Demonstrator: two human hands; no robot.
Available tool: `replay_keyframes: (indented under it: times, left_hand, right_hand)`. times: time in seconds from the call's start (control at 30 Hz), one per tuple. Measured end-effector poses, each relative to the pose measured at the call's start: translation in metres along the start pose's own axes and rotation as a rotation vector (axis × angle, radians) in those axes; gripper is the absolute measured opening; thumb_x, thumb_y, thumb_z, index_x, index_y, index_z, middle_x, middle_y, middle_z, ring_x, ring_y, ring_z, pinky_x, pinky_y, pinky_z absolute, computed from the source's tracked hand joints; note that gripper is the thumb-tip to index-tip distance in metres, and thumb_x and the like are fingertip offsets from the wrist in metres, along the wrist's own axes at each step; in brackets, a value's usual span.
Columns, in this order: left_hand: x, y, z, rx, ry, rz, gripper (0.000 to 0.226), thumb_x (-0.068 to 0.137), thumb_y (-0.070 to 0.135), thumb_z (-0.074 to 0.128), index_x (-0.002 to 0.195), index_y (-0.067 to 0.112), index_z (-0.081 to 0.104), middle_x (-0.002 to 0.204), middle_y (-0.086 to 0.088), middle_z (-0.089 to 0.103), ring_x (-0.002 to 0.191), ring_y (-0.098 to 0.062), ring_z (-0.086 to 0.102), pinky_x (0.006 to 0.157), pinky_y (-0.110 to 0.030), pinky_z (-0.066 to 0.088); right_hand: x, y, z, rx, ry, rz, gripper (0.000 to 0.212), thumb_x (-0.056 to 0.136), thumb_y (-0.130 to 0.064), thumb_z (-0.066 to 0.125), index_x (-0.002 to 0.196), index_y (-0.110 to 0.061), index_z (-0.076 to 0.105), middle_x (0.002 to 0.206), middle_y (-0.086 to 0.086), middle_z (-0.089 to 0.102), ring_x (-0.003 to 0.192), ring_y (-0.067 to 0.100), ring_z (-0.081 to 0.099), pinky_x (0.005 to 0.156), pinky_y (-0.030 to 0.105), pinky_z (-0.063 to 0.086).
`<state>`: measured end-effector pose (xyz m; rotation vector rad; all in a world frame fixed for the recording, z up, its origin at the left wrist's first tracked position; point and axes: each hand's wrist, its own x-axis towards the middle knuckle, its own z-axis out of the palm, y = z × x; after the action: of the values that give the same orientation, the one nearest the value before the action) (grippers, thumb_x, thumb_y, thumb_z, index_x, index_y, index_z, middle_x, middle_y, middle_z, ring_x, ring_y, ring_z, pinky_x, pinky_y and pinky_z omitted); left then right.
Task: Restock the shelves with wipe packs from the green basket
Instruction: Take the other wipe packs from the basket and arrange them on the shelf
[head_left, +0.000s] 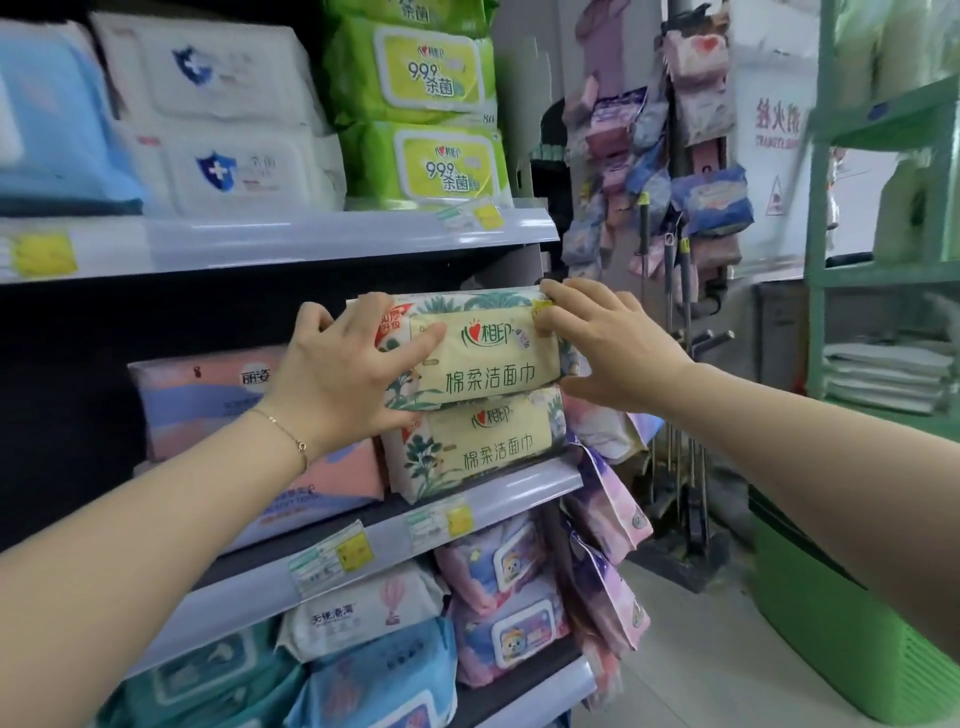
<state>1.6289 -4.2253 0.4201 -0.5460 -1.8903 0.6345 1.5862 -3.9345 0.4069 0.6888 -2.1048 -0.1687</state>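
Observation:
A cream pack with a leaf print (485, 353) lies on top of a matching pack (488, 447) at the right end of the middle shelf (519, 491). My left hand (348, 379) is spread over the top pack's left end, fingers on its front face. My right hand (613, 343) grips its right end, fingers over the top corner and thumb under it. The green basket (852, 629) stands on the floor at the lower right, partly hidden by my right arm; its inside is out of sight.
Pink and blue packs (208, 400) sit left of the stack. Green packs (431, 109) and white packs (223, 114) fill the upper shelf. More packs (509, 603) line the lower shelf. Hanging pouches (613, 525) dangle off the shelf end. A green rack (883, 270) stands right.

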Motion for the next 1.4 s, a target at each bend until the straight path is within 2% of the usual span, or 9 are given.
replay_keyframes:
  times: [0.17,0.33,0.43,0.6,0.77,0.93,1.1,1.23,1.4]
  left_hand:
    - [-0.005,-0.003,0.025,-0.076,-0.062,-0.101,0.093,0.049,0.061,0.083,0.129,0.021,0.058,0.107,-0.020,0.054,0.072,-0.027,0.054,0.064,-0.039,0.043]
    - [-0.005,0.000,0.041,-0.126,-0.055,-0.133,0.091,0.045,0.053,0.086,0.124,0.015,0.063,0.104,-0.023,0.056,0.062,-0.029,0.054,0.052,-0.034,0.048]
    - [0.000,0.002,0.048,-0.251,-0.047,-0.173,0.076,0.064,0.050,0.077,0.129,0.016,0.059,0.112,-0.025,0.051,0.070,-0.034,0.055,0.057,-0.042,0.054]
    - [0.002,0.010,0.052,-0.191,-0.026,-0.274,0.051,0.086,0.049,0.056,0.129,0.021,0.059,0.120,-0.022,0.050,0.092,-0.036,0.058,0.070,-0.046,0.048]
    - [-0.002,0.032,0.040,-0.105,-0.012,-0.394,0.048,0.081,0.047,0.051,0.123,0.027,0.060,0.134,-0.015,0.045,0.106,-0.035,0.040,0.076,-0.049,0.039]
    - [0.007,0.060,0.027,-0.093,0.026,-0.241,0.034,0.074,0.038,0.056,0.098,0.017,0.067,0.126,-0.012,0.053,0.111,-0.033,0.041,0.079,-0.045,0.033]
    - [0.019,0.116,0.026,-0.219,-0.013,-0.083,0.035,0.072,0.037,0.053,0.097,0.016,0.066,0.112,-0.009,0.060,0.103,-0.030,0.048,0.078,-0.043,0.035]
    - [0.024,0.176,0.032,-0.354,-0.083,0.006,0.036,0.072,0.038,0.048,0.098,0.017,0.062,0.099,-0.004,0.060,0.093,-0.028,0.054,0.074,-0.040,0.035]
    - [0.022,0.265,0.049,-0.530,-0.175,0.154,0.035,0.068,0.038,0.052,0.095,0.019,0.060,0.091,-0.001,0.058,0.082,-0.025,0.056,0.065,-0.037,0.039]
  right_hand:
    - [0.018,-0.010,0.025,-0.028,0.023,0.048,0.057,0.070,-0.019,0.077,0.122,-0.019,0.053,0.148,0.011,0.036,0.133,0.037,0.033,0.096,0.053,0.039]
    - [0.033,-0.015,0.058,-0.032,0.144,0.090,0.056,0.047,0.002,0.080,0.099,-0.011,0.061,0.108,0.018,0.056,0.083,0.035,0.055,0.064,0.039,0.047]
    - [0.033,-0.010,0.072,0.068,0.175,0.098,0.050,0.050,0.009,0.076,0.094,-0.005,0.059,0.091,0.016,0.053,0.070,0.033,0.053,0.056,0.035,0.041]
    - [0.024,-0.014,0.071,0.130,0.191,0.085,0.023,0.062,-0.002,0.067,0.081,-0.005,0.055,0.087,0.012,0.053,0.071,0.030,0.049,0.062,0.031,0.034]
    - [0.003,-0.018,0.062,0.020,0.078,0.099,0.033,0.070,-0.022,0.067,0.098,-0.008,0.056,0.099,0.009,0.055,0.087,0.033,0.053,0.069,0.040,0.045]
    - [-0.030,-0.020,0.056,-0.047,0.022,-0.016,0.030,0.064,-0.018,0.062,0.091,-0.007,0.059,0.093,0.011,0.059,0.074,0.032,0.055,0.060,0.040,0.048]
    - [-0.072,-0.018,0.054,-0.090,-0.028,-0.115,0.028,0.068,-0.022,0.046,0.090,-0.010,0.058,0.091,0.009,0.058,0.077,0.031,0.055,0.061,0.040,0.046]
    - [-0.117,-0.012,0.051,-0.065,-0.038,-0.071,0.031,0.072,-0.025,0.041,0.092,-0.010,0.060,0.087,0.008,0.059,0.073,0.030,0.055,0.059,0.037,0.043]
    - [-0.204,0.000,0.065,-0.029,-0.224,0.045,0.030,0.072,-0.030,0.045,0.094,-0.013,0.054,0.091,0.006,0.055,0.076,0.029,0.051,0.060,0.035,0.037]
